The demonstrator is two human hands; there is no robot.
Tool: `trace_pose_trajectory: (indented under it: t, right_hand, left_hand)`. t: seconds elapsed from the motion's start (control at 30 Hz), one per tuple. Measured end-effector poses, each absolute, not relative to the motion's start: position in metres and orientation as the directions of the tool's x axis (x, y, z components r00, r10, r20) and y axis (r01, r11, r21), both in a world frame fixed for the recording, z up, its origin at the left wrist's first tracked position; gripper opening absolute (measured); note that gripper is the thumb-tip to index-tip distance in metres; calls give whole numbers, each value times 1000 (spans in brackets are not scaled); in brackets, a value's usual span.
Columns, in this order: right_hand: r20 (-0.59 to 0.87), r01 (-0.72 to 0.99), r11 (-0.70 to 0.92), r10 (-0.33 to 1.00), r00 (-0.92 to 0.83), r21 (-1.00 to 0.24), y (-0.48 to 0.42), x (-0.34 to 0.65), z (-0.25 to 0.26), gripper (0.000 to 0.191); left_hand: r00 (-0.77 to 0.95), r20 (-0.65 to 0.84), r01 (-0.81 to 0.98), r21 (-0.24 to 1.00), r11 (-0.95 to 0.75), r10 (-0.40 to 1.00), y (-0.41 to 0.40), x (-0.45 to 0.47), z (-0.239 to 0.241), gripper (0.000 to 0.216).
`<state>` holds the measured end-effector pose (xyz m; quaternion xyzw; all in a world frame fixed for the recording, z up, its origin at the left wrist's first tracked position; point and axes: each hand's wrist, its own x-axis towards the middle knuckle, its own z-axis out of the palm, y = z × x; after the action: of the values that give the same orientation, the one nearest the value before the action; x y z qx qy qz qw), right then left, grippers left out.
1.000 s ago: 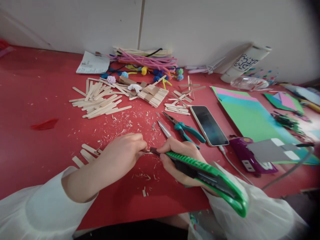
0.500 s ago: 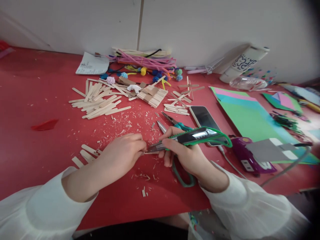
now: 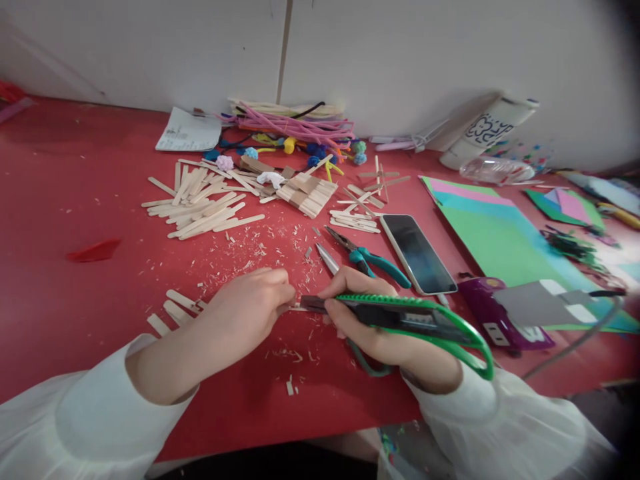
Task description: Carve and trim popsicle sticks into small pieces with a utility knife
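Observation:
My right hand (image 3: pixel 367 323) grips a green utility knife (image 3: pixel 420 319), its blade pointing left at a small wooden stick piece (image 3: pixel 296 308). My left hand (image 3: pixel 250 308) pinches that piece down on the red table (image 3: pixel 65 200), fingers closed on it. Blade and piece meet between my two hands. Wood shavings (image 3: pixel 260 250) lie scattered around them. A pair of scissors (image 3: pixel 365 353) lies partly under my right hand.
A pile of wooden craft sticks (image 3: pixel 200 203) and a glued stick panel (image 3: pixel 306 190) lie beyond. Teal pliers (image 3: pixel 367 257), a phone (image 3: pixel 417 252), coloured paper sheets (image 3: pixel 495 233), a purple glue gun (image 3: pixel 500 313), pipe cleaners (image 3: pixel 295 123) and cut stick pieces (image 3: pixel 173 310) surround the hands.
My right hand swung the knife's handle up to the right, then lowered it again, now nearly level. My left hand stayed pinching the stick piece.

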<state>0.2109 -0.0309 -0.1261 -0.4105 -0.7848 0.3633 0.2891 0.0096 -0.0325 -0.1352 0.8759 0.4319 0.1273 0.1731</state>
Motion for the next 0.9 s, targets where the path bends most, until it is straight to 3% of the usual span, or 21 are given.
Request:
trace_pose_trajectory:
  t: [0.23, 0.33, 0.4, 0.53, 0.63, 0.7, 0.77, 0.83, 0.9]
  right_hand:
    - [247, 459, 540, 794, -555, -706, -36, 211, -130, 9]
    - [274, 411, 643, 699, -661, -646, -37, 212, -132, 12]
    - [306, 357, 761, 574, -759, -541, -38, 211, -129, 12]
    - [285, 295, 932, 347, -893, -211, -41, 207, -121, 25]
    - [301, 283, 959, 267, -915, 10, -42, 205, -120, 28]
    - [336, 270, 961, 234, -913, 65, -41, 206, -121, 28]
    - [386, 257, 966, 234, -892, 9, -40, 208, -124, 26]
    - [446, 271, 945, 327, -833, -186, -38, 210, -125, 21]
    - [469, 321, 849, 506, -724, -420, -37, 211, -125, 14]
  left_hand:
    - [588, 70, 711, 431, -556, 806, -32, 9, -136, 24]
    - [602, 44, 701, 448, -554, 797, -31, 9, -136, 23]
    - [607, 40, 699, 448, -557, 794, -30, 9, -135, 23]
    - [614, 31, 712, 410, -571, 788, -29, 10, -135, 22]
    - [621, 31, 711, 398, -580, 783, -28, 9, -136, 21]
    - [626, 44, 703, 402, -587, 779, -27, 9, -137, 21]
    - [623, 55, 700, 407, -587, 781, -28, 9, -137, 21]
    - [618, 62, 693, 427, -580, 784, -28, 8, -138, 20]
    - [614, 62, 684, 456, -569, 787, -29, 8, -138, 20]
